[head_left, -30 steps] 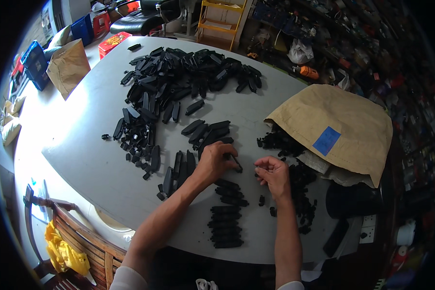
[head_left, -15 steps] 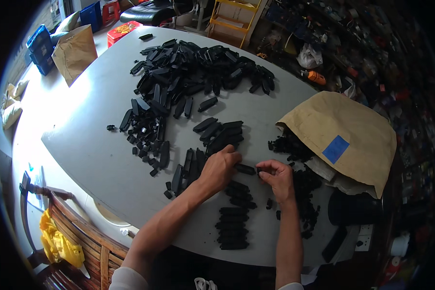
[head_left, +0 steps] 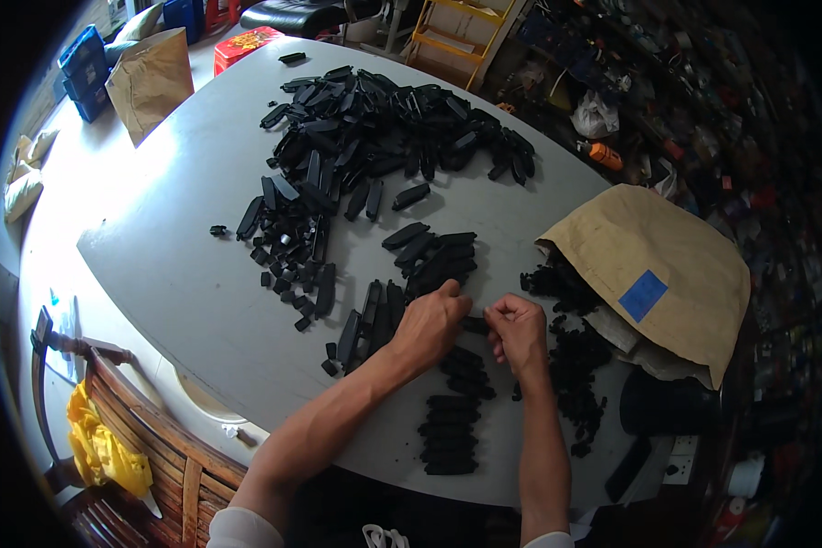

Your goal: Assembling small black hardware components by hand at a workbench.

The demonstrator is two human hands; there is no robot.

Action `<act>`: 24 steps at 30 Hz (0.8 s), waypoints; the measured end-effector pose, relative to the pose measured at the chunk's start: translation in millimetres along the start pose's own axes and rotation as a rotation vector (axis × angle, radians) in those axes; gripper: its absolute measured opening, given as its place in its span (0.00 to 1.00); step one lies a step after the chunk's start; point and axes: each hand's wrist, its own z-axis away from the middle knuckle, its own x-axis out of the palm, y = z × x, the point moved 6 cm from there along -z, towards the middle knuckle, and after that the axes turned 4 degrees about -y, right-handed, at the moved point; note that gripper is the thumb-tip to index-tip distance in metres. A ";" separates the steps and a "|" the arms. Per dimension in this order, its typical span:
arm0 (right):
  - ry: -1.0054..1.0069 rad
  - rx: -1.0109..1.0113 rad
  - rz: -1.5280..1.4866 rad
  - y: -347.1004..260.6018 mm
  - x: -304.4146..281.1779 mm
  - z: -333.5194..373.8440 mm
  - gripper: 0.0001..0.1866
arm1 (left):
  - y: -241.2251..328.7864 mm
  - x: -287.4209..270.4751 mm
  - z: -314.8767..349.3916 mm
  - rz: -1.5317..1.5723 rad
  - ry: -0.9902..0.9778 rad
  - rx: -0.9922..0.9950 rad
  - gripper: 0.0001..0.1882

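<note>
My left hand [head_left: 432,326] is closed on one end of an elongated black plastic part [head_left: 474,324]. Against the other end press the pinched fingertips of my right hand [head_left: 521,333], which hide whatever small piece is there. Below my hands lies a column of similar black plastic parts [head_left: 450,429], set side by side. Beyond my left hand is a group of loose long parts [head_left: 434,256], with more upright ones [head_left: 372,315] beside my wrist. Right of my right hand spreads a heap of small black clips [head_left: 580,356].
A large pile of black parts [head_left: 384,128] covers the table's far side, with small black blocks [head_left: 283,269] nearer. An open brown paper sack [head_left: 676,265] lies at the right. At lower left stands a wooden chair [head_left: 155,429] with a yellow bag [head_left: 105,447].
My right hand has closed in on the end of the long part, where a small black piece showed in its fingers before. The whole view has shifted slightly.
</note>
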 end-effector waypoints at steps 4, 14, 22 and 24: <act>-0.006 -0.034 0.175 -4.6 1.7 -2.0 0.11 | -1.2 1.7 -0.9 0.026 0.012 0.002 0.08; -0.080 -0.192 0.307 -6.5 2.9 -3.0 0.11 | 0.7 1.0 -2.3 0.061 -0.004 0.015 0.06; 0.067 -0.534 0.814 -28.9 10.0 8.4 0.10 | 2.4 0.1 -2.9 0.064 -0.004 0.014 0.07; 0.030 -0.544 0.871 -33.6 11.1 10.1 0.08 | 2.2 -0.1 -1.0 0.055 -0.025 -0.001 0.07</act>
